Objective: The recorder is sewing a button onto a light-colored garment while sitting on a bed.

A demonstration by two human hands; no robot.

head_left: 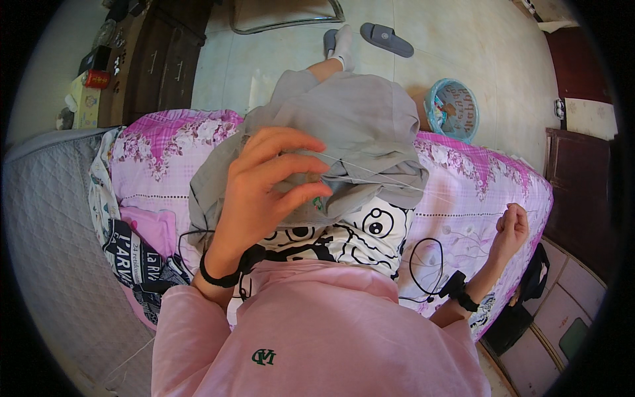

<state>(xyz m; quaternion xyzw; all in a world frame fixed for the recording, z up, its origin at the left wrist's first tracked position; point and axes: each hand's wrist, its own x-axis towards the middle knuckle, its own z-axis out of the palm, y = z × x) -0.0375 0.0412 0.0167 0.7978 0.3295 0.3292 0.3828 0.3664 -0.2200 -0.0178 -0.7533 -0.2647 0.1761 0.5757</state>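
Note:
My left hand (274, 173) is raised above the grey cloth (357, 112) bunched over my lap. Its fingers are curved and spread, with a gap between thumb and forefinger. Thin white thread (390, 180) stretches in two strands from beside these fingertips rightward over the cloth. Whether it loops round a finger or comes out of the cloth I cannot tell. Far to the right, above the bed, my right hand (511, 228) is closed. The thread runs toward its pinched fingers, fading from sight before reaching them; any needle there is too small to see.
Under me is a bed with a pink floral sheet (463, 165). A black-and-white cartoon-print cloth (370, 231) lies against my pink shirt. Black cables (425, 268) trail by both wrists. Beyond the bed stand a blue waste bin (456, 109), a grey slipper (387, 40) and a dark cabinet (162, 59).

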